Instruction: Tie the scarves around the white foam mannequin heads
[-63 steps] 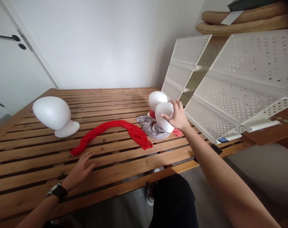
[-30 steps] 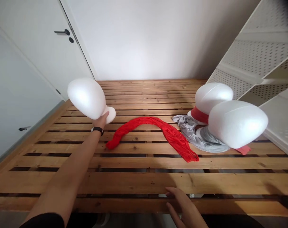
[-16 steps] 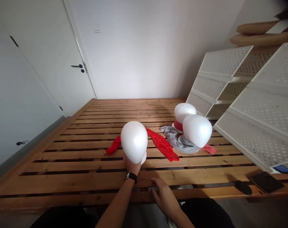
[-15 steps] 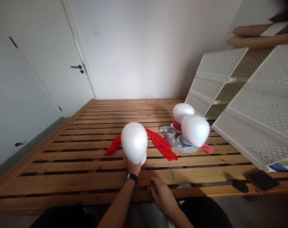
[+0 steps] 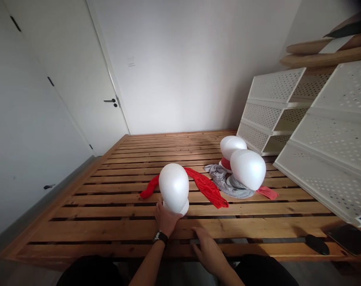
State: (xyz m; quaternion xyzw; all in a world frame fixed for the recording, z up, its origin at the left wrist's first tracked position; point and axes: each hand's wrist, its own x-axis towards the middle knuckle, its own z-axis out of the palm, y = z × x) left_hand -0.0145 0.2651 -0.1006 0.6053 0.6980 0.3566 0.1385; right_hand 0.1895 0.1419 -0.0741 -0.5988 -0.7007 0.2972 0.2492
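Observation:
A white foam mannequin head (image 5: 173, 186) stands upright on the slatted wooden surface. At its lower front, my left hand (image 5: 166, 218) is closed round the base, with a black-strapped watch at the wrist; some fingers are hidden behind the base. Behind the head lies a long red cloth (image 5: 204, 185), showing on both sides of it. To the right, near the front slats, my right hand (image 5: 208, 252) rests with thumb and fingers apart, holding nothing.
Two more white foam heads (image 5: 247, 169) stand on the right, with a grey cloth (image 5: 225, 182) and red cloth round their necks. White perforated shelving (image 5: 317, 151) rises beyond them. A black mouse (image 5: 317, 244) and a dark phone-like slab (image 5: 350, 239) lie at front right.
The whole view has shifted slightly. My left hand has come from behind the foam head's lower part to its base, and more of the hand now shows. My right hand stays nearly the same.

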